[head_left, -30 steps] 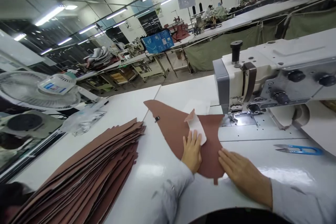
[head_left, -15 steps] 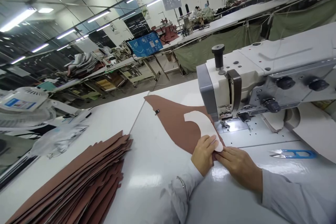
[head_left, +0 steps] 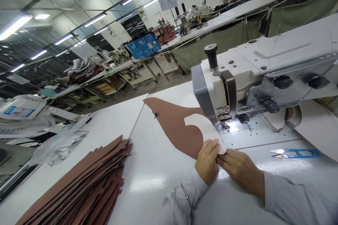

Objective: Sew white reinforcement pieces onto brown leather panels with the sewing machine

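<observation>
A brown leather-like panel (head_left: pixel 173 126) lies flat on the white table, its right edge close to the sewing machine's needle area. On top of it rests a white curved piece (head_left: pixel 210 130) shaped like a hook. My left hand (head_left: pixel 207 161) is closed with its fingers bunched on the lower end of the white piece, pressing it against the panel. My right hand (head_left: pixel 240 168) pinches the corner beside that end, its fingertips touching the edges of both pieces. The panel's lower tip is hidden under my hands.
The sewing machine (head_left: pixel 227 88) stands at right. Blue-handled thread snips (head_left: pixel 295 153) lie in front of it. A fanned stack of brown panels (head_left: pixel 79 182) covers the table's left side. A white fan (head_left: pixel 23 112) and clear plastic bag (head_left: pixel 60 144) are at far left.
The white piece has shifted slightly down and right over the panel, with my left hand moving down along with it. The panel's lower tip has gone out of sight under my hands.
</observation>
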Motion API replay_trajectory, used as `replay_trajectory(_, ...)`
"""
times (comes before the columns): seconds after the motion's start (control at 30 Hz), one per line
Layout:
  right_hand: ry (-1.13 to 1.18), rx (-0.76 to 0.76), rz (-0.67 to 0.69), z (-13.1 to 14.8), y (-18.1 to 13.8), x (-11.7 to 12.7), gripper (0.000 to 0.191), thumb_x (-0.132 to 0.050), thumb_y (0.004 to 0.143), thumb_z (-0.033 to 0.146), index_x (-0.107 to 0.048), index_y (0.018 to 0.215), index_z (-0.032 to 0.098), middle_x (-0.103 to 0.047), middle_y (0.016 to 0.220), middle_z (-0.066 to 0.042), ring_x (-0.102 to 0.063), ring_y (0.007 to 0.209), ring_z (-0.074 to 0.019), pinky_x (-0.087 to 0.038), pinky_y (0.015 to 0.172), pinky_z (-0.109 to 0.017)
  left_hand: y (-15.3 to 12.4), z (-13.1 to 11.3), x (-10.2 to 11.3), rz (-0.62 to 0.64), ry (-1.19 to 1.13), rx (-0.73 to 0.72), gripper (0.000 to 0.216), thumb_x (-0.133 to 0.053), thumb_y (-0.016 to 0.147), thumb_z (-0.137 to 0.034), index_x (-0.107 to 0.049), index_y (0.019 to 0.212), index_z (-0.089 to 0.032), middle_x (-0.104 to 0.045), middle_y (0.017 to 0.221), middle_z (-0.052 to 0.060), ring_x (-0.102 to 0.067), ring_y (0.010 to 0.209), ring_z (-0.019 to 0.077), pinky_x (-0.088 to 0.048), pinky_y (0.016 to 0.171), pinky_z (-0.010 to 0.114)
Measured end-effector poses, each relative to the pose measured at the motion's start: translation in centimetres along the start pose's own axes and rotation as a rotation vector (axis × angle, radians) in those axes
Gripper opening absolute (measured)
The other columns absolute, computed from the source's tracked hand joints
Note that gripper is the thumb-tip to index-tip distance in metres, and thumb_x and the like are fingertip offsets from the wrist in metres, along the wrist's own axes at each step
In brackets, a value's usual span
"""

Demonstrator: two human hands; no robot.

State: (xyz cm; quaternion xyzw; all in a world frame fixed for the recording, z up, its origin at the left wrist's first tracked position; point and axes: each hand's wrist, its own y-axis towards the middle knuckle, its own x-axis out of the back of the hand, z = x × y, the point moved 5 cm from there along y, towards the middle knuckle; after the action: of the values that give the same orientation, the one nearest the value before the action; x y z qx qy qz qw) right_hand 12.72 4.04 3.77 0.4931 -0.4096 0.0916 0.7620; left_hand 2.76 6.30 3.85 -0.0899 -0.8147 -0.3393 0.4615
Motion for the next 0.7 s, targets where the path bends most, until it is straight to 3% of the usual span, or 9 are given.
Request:
replay_trajectory(0.23, -0.019, 0.015, 0.025, 0.02, -0.21, -0.30, 0.023, -0.040, 0.085, 0.003, -0.062, 0.086, 0.010, -0.061, 0.078, -0.008, -0.056, 0.078, -0.0162, -0.048, 0.073, -0.031, 0.01, -0.05, -0.51, 0.057, 0.077, 0.011, 0.036, -0.032, 0.080, 0.000, -0.057, 0.103, -0.009, -0.058, 0.109, 0.014, -0.051, 0.097, 0.0225, -0.052, 0.084, 0.042)
replay_trajectory(0.7, -0.019, 0.004, 0.012, 0.14, -0.06, -0.14, 0.023, -0.041, 0.084, 0.000, -0.061, 0.081, 0.010, -0.061, 0.079, -0.008, -0.057, 0.080, -0.0165, -0.049, 0.073, -0.031, 0.04, 0.29, -0.94, 0.050, 0.100, 0.006, 0.032, -0.032, 0.084, -0.003, -0.057, 0.104, -0.011, -0.058, 0.109, 0.014, -0.051, 0.098, 0.0223, -0.052, 0.082, 0.042)
